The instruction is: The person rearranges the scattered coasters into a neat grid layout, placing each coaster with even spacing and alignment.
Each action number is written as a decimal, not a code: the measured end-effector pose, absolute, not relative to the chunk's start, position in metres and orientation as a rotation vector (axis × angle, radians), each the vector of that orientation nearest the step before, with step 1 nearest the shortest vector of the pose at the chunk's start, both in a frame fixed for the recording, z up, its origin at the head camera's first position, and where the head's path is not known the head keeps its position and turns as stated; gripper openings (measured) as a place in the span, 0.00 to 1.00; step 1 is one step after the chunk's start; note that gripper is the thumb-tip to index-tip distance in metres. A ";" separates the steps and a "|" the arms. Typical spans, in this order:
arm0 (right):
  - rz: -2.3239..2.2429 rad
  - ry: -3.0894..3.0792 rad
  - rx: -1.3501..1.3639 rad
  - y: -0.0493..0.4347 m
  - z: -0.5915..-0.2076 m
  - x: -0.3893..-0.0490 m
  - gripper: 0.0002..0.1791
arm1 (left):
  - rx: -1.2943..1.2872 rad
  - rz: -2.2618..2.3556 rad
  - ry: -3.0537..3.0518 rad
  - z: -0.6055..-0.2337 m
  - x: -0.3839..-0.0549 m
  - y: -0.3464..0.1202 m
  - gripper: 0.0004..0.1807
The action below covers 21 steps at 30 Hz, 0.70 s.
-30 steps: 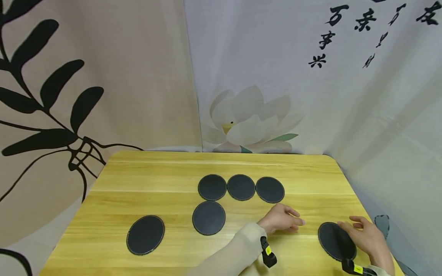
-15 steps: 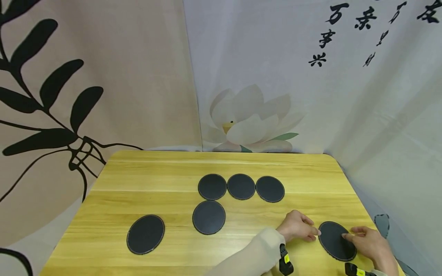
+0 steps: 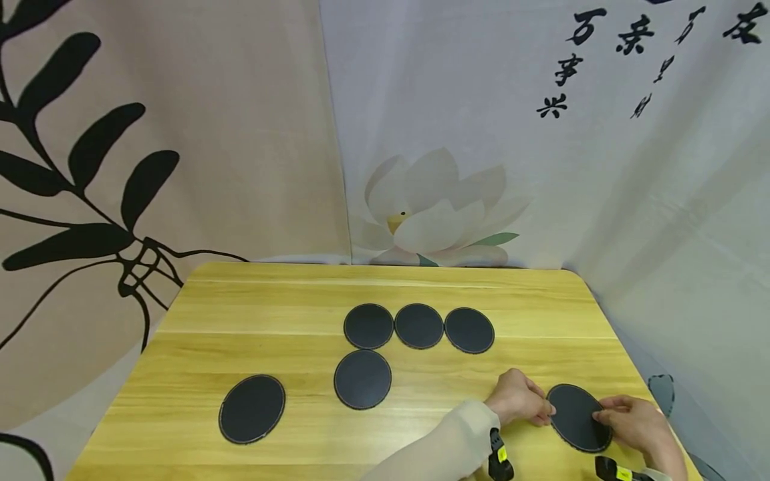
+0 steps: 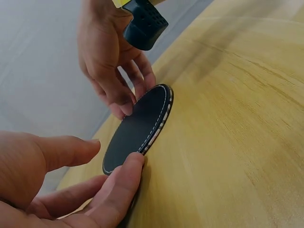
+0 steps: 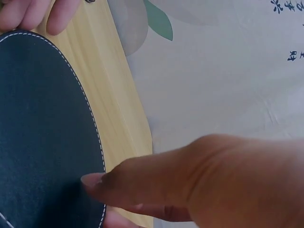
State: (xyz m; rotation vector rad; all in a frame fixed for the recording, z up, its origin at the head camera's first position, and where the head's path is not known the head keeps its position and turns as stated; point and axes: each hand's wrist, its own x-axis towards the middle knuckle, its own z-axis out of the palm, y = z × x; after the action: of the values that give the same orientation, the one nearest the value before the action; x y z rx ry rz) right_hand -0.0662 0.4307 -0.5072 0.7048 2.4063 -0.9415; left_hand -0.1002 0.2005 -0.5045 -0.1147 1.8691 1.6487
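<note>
My right hand pinches the right side of a round black coaster near the table's right edge. White stitching runs along the coaster's border in both wrist views. The right thumb lies over the top face, with fingers at the rim and partly underneath. Across from it, my left hand has its fingertips at the coaster's left edge. The left thumb stands apart from the coaster. In the left wrist view the coaster looks tilted up from the wood.
Three black coasters form a touching row at the back of the wooden table. Another coaster sits just in front of the row's left one. A separate coaster lies at the left. A printed curtain hangs behind.
My left hand has moved right, up to the coaster's left edge. The coaster has shifted slightly left, and my right thumb now lies over its right side.
</note>
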 end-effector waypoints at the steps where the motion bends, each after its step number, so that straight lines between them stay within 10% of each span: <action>1: -0.955 2.408 0.690 0.431 -0.509 -0.066 0.30 | -0.121 1.645 1.874 -0.505 -0.100 0.201 0.07; 21: -1.183 2.378 0.622 0.416 -0.502 -0.065 0.31 | -0.135 1.661 2.017 -0.507 -0.100 0.192 0.12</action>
State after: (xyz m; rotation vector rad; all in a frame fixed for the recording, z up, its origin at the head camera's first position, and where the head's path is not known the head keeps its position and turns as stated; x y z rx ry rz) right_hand -0.0654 0.4161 -0.5018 0.6222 2.3781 -1.1835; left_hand -0.1002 0.1918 -0.5073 -0.1352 2.0166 1.6614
